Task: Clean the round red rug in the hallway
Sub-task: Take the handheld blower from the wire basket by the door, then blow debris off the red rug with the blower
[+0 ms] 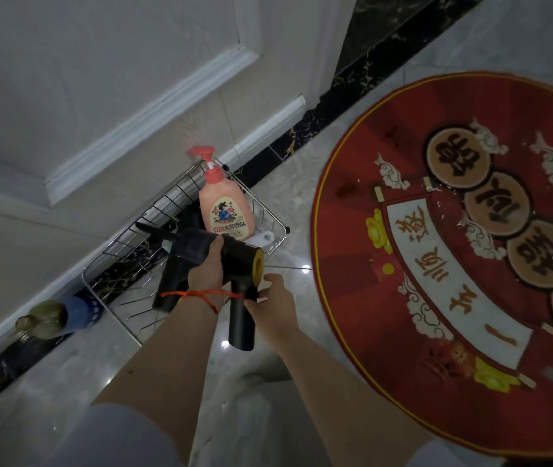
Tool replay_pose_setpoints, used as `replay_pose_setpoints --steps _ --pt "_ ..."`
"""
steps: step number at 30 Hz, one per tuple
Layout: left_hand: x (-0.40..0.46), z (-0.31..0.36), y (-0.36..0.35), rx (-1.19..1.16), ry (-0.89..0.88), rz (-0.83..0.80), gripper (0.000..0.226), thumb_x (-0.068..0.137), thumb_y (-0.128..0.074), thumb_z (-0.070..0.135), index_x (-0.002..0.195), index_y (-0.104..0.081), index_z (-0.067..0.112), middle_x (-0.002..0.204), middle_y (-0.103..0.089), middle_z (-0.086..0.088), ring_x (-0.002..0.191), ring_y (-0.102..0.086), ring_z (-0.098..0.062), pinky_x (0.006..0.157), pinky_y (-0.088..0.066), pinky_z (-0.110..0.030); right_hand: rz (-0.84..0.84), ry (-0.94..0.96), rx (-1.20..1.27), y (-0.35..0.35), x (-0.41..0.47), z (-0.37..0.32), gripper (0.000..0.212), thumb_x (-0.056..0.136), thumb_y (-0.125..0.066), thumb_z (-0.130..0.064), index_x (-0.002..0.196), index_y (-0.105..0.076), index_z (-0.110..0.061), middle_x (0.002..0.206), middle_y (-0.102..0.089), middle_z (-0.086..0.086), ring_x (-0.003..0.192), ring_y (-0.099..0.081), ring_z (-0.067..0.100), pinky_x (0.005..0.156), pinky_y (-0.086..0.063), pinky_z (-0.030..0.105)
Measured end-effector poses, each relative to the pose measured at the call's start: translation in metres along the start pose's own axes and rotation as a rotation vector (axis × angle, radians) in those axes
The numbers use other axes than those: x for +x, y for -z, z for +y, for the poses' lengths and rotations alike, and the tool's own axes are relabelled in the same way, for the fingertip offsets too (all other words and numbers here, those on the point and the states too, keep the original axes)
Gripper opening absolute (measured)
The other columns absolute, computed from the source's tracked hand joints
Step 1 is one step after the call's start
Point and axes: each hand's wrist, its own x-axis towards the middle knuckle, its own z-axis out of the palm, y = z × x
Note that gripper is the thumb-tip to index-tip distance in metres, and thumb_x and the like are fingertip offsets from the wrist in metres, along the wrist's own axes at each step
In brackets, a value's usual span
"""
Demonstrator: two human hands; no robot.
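Two hands on black handheld vacuum (231, 264): left hand (206, 269) wrapped round body, right hand (273, 298) fingers pinching handle top; red rug (453, 251) just right.

At the centre of the frame, the left hand (206, 271) grips a black handheld vacuum (231, 261) while the right hand (276, 299) touches its handle. Behind them a wire basket (126, 237) holds a pink pump bottle (226, 207). The round red rug (453, 257) fills the right side on the marble floor (285, 197).
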Motion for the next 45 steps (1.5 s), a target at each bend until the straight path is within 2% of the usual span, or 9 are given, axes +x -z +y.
replay_pose_setpoints --steps 6,10,16,18,22,26,34,41,45 --pt "-0.059 0.008 -0.014 0.085 -0.059 -0.035 0.063 0.077 -0.070 0.051 0.117 -0.056 0.004 0.107 -0.066 -0.011 0.098 -0.065 -0.025 0.093 -0.051 -0.039 0.046 -0.022 0.074 0.032 -0.025 -0.013 0.046 0.085 -0.066 -0.010 0.127 -0.046 -0.010 0.115 -0.064 0.010 0.100 -0.063 0.019 0.085 -0.050 0.025" --pt "-0.100 0.020 -0.031 0.131 -0.113 -0.095 0.061 0.080 -0.066 0.052 0.114 -0.057 0.002 0.105 -0.066 -0.012 0.098 -0.065 -0.024 0.086 -0.053 -0.033 0.094 -0.017 0.117 0.056 -0.042 -0.016 0.040 0.084 -0.069 -0.016 0.120 -0.054 -0.010 0.109 -0.067 0.008 0.091 -0.064 0.015 0.073 -0.047 0.013" --pt "-0.165 0.025 -0.085 0.237 -0.112 -0.242 0.030 0.088 -0.057 0.048 0.087 -0.056 0.018 0.084 -0.064 0.001 0.075 -0.060 -0.011 0.062 -0.043 -0.023 0.187 0.017 0.178 0.116 -0.079 -0.018 0.025 0.085 -0.068 -0.021 0.104 -0.059 -0.007 0.085 -0.061 -0.005 0.082 -0.059 0.013 0.059 -0.039 0.007" --pt "-0.184 0.023 -0.104 0.277 -0.092 -0.299 0.035 0.088 -0.055 0.052 0.090 -0.057 0.017 0.083 -0.064 0.001 0.074 -0.060 -0.011 0.060 -0.043 -0.023 0.217 0.020 0.179 0.136 -0.088 -0.016 0.022 0.085 -0.069 -0.024 0.097 -0.057 -0.010 0.082 -0.058 -0.006 0.080 -0.056 0.011 0.056 -0.038 0.007" --pt "-0.229 0.014 -0.148 0.252 0.006 -0.445 0.034 0.092 -0.051 0.048 0.096 -0.057 0.015 0.085 -0.065 -0.002 0.077 -0.062 -0.014 0.063 -0.048 -0.026 0.238 0.000 0.340 0.184 -0.109 -0.007 0.032 0.084 -0.070 -0.027 0.110 -0.060 -0.010 0.098 -0.067 -0.001 0.089 -0.064 0.014 0.074 -0.051 0.019" --pt "-0.263 0.000 -0.181 0.328 0.048 -0.588 0.047 0.089 -0.053 0.052 0.118 -0.058 0.016 0.111 -0.065 -0.008 0.095 -0.063 -0.020 0.073 -0.051 -0.032 0.187 0.001 0.444 0.228 -0.136 0.003 0.031 0.088 -0.065 -0.025 0.117 -0.059 -0.014 0.096 -0.062 -0.008 0.080 -0.056 -0.004 0.056 -0.041 0.002" --pt "-0.272 -0.035 -0.230 0.538 0.111 -0.718 0.040 0.091 -0.049 0.053 0.102 -0.064 0.017 0.103 -0.066 -0.009 0.091 -0.064 -0.022 0.068 -0.050 -0.033 0.129 -0.048 0.571 0.265 -0.145 0.030 0.020 0.092 -0.060 -0.023 0.111 -0.053 -0.025 0.103 -0.059 -0.007 0.085 -0.053 0.001 0.064 -0.041 0.006" --pt "-0.262 -0.049 -0.268 0.642 0.109 -0.765 0.042 0.093 -0.046 0.052 0.098 -0.061 0.013 0.092 -0.065 -0.009 0.081 -0.062 -0.022 0.061 -0.048 -0.032 0.327 -0.050 0.690 0.275 -0.127 0.046 0.020 0.091 -0.058 -0.018 0.108 -0.052 -0.027 0.095 -0.059 -0.005 0.082 -0.055 0.005 0.067 -0.044 0.015" --pt "-0.256 -0.051 -0.293 0.663 0.089 -0.850 0.051 0.092 -0.045 0.056 0.114 -0.060 0.012 0.098 -0.065 -0.010 0.089 -0.063 -0.024 0.070 -0.051 -0.036 0.423 -0.036 0.705 0.285 -0.111 0.046 0.018 0.089 -0.059 -0.015 0.101 -0.052 -0.028 0.091 -0.058 -0.002 0.079 -0.054 0.009 0.066 -0.042 0.019"
